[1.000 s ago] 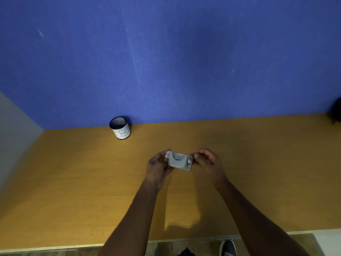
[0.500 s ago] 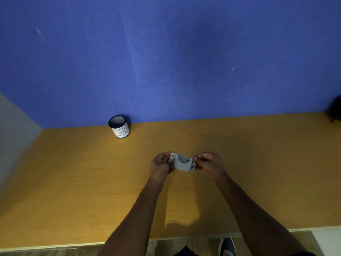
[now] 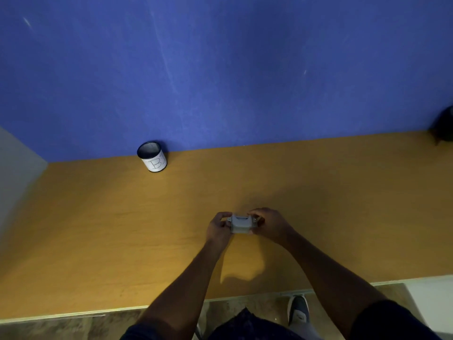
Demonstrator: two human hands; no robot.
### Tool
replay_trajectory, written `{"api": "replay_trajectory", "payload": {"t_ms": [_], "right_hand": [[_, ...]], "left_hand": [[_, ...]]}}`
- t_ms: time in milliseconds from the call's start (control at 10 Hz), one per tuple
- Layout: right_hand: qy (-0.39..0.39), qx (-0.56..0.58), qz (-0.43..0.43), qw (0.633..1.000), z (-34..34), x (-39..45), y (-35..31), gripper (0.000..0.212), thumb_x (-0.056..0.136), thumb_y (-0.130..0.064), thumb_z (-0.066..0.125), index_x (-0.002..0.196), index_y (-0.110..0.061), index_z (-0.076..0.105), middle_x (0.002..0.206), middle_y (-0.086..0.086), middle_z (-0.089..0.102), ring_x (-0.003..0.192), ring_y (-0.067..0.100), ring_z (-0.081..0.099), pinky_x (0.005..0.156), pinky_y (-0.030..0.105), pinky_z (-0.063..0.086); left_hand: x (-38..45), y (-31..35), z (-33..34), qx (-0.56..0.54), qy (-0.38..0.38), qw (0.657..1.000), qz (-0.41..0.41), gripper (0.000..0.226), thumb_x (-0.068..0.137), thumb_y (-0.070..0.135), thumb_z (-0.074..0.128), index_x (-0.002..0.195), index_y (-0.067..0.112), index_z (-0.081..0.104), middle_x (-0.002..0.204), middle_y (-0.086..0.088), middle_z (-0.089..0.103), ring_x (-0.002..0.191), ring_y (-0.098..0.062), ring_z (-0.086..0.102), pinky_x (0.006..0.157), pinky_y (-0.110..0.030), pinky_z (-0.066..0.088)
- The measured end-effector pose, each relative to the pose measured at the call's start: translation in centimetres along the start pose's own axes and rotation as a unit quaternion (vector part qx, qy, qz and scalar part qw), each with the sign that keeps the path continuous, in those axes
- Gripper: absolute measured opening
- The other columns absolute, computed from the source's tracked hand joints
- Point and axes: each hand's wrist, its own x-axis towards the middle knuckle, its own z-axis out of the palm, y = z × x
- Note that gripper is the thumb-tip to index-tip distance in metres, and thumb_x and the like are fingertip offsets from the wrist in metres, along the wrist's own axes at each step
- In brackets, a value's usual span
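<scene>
A small grey metal box (image 3: 241, 224) with screw tabs at its sides is held over the middle of the orange-brown table (image 3: 98, 229). My left hand (image 3: 218, 228) grips its left end with curled fingers. My right hand (image 3: 270, 224) pinches its right end, fingers curled over the top edge. The box's open face points up and away from me. Whether it touches the table is unclear.
A round mesh cup (image 3: 152, 156) with a white label marked "B" stands at the back left against the blue wall (image 3: 220, 69). A dark object (image 3: 445, 126) sits at the far right edge. The table's near edge (image 3: 73, 314) and a shoe (image 3: 299, 311) show below.
Both hands have turned the grey box, so its open face now tilts more upward. My right fingers moved over its top edge. The cup has stayed put.
</scene>
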Motion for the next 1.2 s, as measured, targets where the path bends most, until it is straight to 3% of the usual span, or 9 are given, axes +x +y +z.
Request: {"api": "replay_trajectory", "payload": {"t_ms": [100, 200, 300, 500, 600, 800, 1000, 1100, 1200], "right_hand": [[-0.004, -0.019, 0.002, 1.0, 0.3, 0.0, 0.0, 0.047, 0.076, -0.014, 0.08, 0.122, -0.01, 0.068, 0.12, 0.009, 0.07, 0.108, 0.025, 0.065, 0.093, 0.039, 0.053], [-0.013, -0.038, -0.006, 0.999, 0.4, 0.2, 0.0, 0.037, 0.08, -0.011, 0.074, 0.117, -0.009, 0.069, 0.114, 0.01, 0.071, 0.104, 0.025, 0.066, 0.088, 0.038, 0.054], [-0.02, -0.058, -0.006, 0.998, 0.6, 0.6, -0.2, 0.037, 0.083, -0.008, 0.07, 0.119, -0.008, 0.068, 0.118, 0.01, 0.07, 0.108, 0.025, 0.065, 0.091, 0.042, 0.054], [-0.035, -0.119, -0.006, 0.992, 1.4, 1.1, -0.7, 0.04, 0.09, -0.007, 0.06, 0.13, -0.01, 0.061, 0.131, 0.013, 0.064, 0.121, 0.03, 0.06, 0.098, 0.041, 0.05], [-0.043, -0.146, -0.006, 0.988, 1.6, 1.1, -0.9, 0.039, 0.091, -0.009, 0.058, 0.13, -0.009, 0.06, 0.132, 0.014, 0.063, 0.123, 0.032, 0.058, 0.098, 0.04, 0.049], [-0.029, -0.158, 0.008, 0.987, 2.4, 0.8, -0.8, 0.042, 0.092, -0.016, 0.062, 0.134, -0.014, 0.058, 0.132, 0.009, 0.063, 0.123, 0.026, 0.056, 0.098, 0.037, 0.048], [-0.025, -0.167, 0.015, 0.985, 2.7, 0.5, -0.4, 0.045, 0.095, -0.017, 0.058, 0.14, -0.018, 0.054, 0.138, 0.008, 0.058, 0.131, 0.025, 0.05, 0.106, 0.036, 0.044], [-0.032, -0.18, 0.007, 0.983, 2.7, 0.4, -0.3, 0.045, 0.095, -0.021, 0.056, 0.141, -0.02, 0.052, 0.138, 0.007, 0.058, 0.13, 0.026, 0.05, 0.103, 0.039, 0.047], [-0.033, -0.178, -0.002, 0.983, 2.0, 0.1, 0.4, 0.055, 0.091, -0.031, 0.059, 0.144, -0.024, 0.047, 0.143, 0.003, 0.056, 0.13, 0.025, 0.051, 0.103, 0.04, 0.048]], "left_hand": [[0.2, -0.3, -0.2, 0.071, -0.016, 0.997, 0.026, 0.04, 0.091, -0.003, 0.054, 0.127, 0.01, 0.066, 0.118, -0.019, 0.072, 0.106, -0.035, 0.067, 0.085, -0.049, 0.056], [0.1, -0.4, -0.6, 0.163, -0.038, 0.984, 0.061, 0.048, 0.085, 0.0, 0.062, 0.13, 0.015, 0.065, 0.125, -0.011, 0.071, 0.115, -0.03, 0.066, 0.093, -0.039, 0.056], [-0.1, -0.6, -1.1, 0.233, -0.021, 0.967, 0.1, 0.047, 0.086, 0.005, 0.064, 0.13, 0.018, 0.067, 0.125, -0.006, 0.072, 0.115, -0.022, 0.067, 0.086, -0.019, 0.048], [0.0, -0.9, -1.4, 0.281, 0.0, 0.954, 0.105, 0.039, 0.088, 0.01, 0.065, 0.126, 0.02, 0.071, 0.119, -0.011, 0.075, 0.11, -0.027, 0.07, 0.089, -0.036, 0.057], [0.0, -1.3, -1.5, 0.317, -0.004, 0.938, 0.139, 0.033, 0.082, 0.006, 0.072, 0.114, 0.009, 0.075, 0.121, -0.015, 0.07, 0.111, -0.032, 0.067, 0.093, -0.038, 0.055], [0.3, -1.5, -1.5, 0.352, -0.001, 0.924, 0.149, 0.042, 0.085, 0.003, 0.066, 0.126, 0.01, 0.07, 0.127, -0.015, 0.062, 0.115, -0.033, 0.063, 0.1, -0.037, 0.051], [0.3, -1.6, -1.6, 0.372, -0.007, 0.915, 0.153, 0.04, 0.085, 0.006, 0.069, 0.125, 0.011, 0.071, 0.127, -0.014, 0.061, 0.115, -0.032, 0.063, 0.099, -0.042, 0.053], [0.3, -1.9, -1.7, 0.373, -0.01, 0.913, 0.164, 0.044, 0.084, 0.011, 0.069, 0.129, 0.013, 0.068, 0.128, -0.013, 0.06, 0.117, -0.032, 0.061, 0.099, -0.042, 0.053], [0.0, -2.4, -2.4, 0.401, -0.005, 0.898, 0.183, 0.063, 0.082, 0.023, 0.068, 0.143, 0.018, 0.053, 0.138, -0.007, 0.057, 0.127, -0.03, 0.054, 0.105, -0.04, 0.049]]}}
